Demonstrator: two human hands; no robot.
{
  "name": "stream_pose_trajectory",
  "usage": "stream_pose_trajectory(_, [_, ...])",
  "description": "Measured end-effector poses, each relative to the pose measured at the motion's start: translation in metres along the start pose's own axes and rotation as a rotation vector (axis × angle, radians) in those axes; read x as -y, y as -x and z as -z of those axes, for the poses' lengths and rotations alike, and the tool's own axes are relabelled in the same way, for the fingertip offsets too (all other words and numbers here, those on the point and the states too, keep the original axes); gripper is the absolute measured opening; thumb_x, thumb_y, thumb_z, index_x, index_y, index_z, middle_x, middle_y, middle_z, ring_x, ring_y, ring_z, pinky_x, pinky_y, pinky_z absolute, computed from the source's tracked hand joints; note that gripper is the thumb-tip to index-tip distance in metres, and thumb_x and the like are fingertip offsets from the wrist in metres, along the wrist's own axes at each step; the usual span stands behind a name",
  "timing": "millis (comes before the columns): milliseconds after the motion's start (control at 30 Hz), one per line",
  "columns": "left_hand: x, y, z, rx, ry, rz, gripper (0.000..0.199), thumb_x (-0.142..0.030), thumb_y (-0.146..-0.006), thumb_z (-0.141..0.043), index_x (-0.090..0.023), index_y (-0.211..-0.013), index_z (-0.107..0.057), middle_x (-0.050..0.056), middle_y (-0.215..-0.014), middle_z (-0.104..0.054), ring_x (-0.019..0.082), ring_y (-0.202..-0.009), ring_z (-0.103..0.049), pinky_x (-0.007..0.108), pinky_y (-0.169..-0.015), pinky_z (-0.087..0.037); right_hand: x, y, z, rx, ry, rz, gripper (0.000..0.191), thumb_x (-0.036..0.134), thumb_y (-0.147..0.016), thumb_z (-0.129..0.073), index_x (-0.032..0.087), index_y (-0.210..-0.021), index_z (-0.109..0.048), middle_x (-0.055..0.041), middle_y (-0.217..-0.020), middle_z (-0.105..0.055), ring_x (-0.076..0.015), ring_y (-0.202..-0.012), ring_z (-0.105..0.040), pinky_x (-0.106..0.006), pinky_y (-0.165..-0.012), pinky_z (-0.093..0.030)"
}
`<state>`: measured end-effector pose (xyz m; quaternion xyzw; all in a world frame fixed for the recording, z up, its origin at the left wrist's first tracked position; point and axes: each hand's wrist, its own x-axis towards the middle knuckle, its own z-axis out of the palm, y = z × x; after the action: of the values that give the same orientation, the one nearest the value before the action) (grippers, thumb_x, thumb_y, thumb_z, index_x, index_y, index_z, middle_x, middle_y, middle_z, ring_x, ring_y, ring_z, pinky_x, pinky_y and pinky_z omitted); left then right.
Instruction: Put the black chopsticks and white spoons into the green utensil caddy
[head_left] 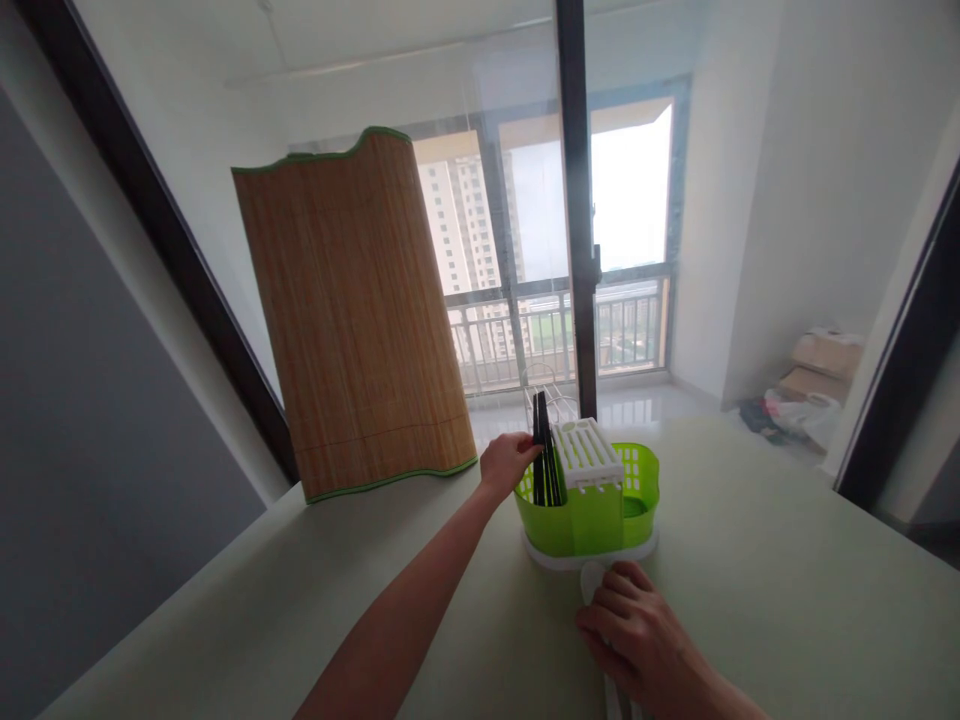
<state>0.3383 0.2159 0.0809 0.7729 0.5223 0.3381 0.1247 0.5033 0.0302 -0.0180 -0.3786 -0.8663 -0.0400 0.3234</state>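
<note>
Right hand (637,630), nearest, lower right: grip closed on a white, round-ended, spoon-shaped utensil (592,580); middle covered by fingers, pale handle ends cut off at the lower edge, their number unclear; long axis running away from the camera, rounded end toward the basket. Left hand (511,462): grip closed by thumb and fingers on a bundle of slim black chopsticks (550,455), count unclear; near upright, tops leaning slightly left, lower ends hidden in the left compartment of a bright green plastic perforated basket (596,525). Basket: on a pale green table (510,640), with a white slotted plastic rack (587,455) over its middle. Behind: thin wire frame (551,378), indistinct.
</note>
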Motion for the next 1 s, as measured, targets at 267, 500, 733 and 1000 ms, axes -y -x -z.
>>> stream_pose_trajectory(267, [-0.010,0.024,0.011,-0.195,0.030,-0.039,0.031,-0.038,-0.086,-0.058,-0.022,-0.111,-0.067,0.005,-0.107,-0.070,0.016,-0.085,-0.064,0.026,-0.070,-0.047,-0.010,0.002,0.005,-0.074,-0.030,-0.076,0.015,0.015,-0.091,-0.049,0.021,-0.085,-0.060,-0.0008,-0.073,-0.061,-0.0183,-0.073,-0.053,-0.036,-0.078,-0.034])
stream_pose_trajectory(500, [-0.014,0.118,-0.011,-0.214,0.135,-0.151,0.026,-0.036,-0.091,-0.048,-0.019,-0.087,-0.067,-0.001,-0.070,-0.065,0.010,-0.058,-0.053,0.021,-0.059,-0.040,-0.024,0.006,0.015,-0.210,0.025,-0.336,0.026,0.029,-0.097,-0.046,0.021,-0.075,-0.057,0.0000,-0.066,-0.059,-0.0175,-0.064,-0.054,-0.031,-0.067,-0.034])
stream_pose_trajectory(733, [-0.010,0.148,-0.064,0.248,-0.028,0.040,0.025,-0.039,-0.084,-0.054,-0.023,-0.095,-0.071,0.001,-0.075,-0.072,0.017,-0.069,-0.065,0.026,-0.061,-0.038,-0.024,0.009,0.008,-0.177,0.041,-0.296,0.026,0.029,-0.096,-0.046,0.022,-0.073,-0.056,0.0002,-0.066,-0.060,-0.0173,-0.063,-0.055,-0.030,-0.066,-0.036])
stream_pose_trajectory(1000, [-0.011,0.145,-0.068,0.364,-0.137,0.063,0.019,-0.030,-0.080,-0.054,-0.022,-0.081,-0.071,0.002,-0.075,-0.071,0.018,-0.070,-0.063,0.026,-0.057,-0.034,-0.024,0.009,0.004,-0.112,0.059,-0.206,0.022,0.024,-0.095,-0.048,0.021,-0.075,-0.057,-0.0006,-0.068,-0.061,-0.0183,-0.068,-0.058,-0.032,-0.070,-0.037])
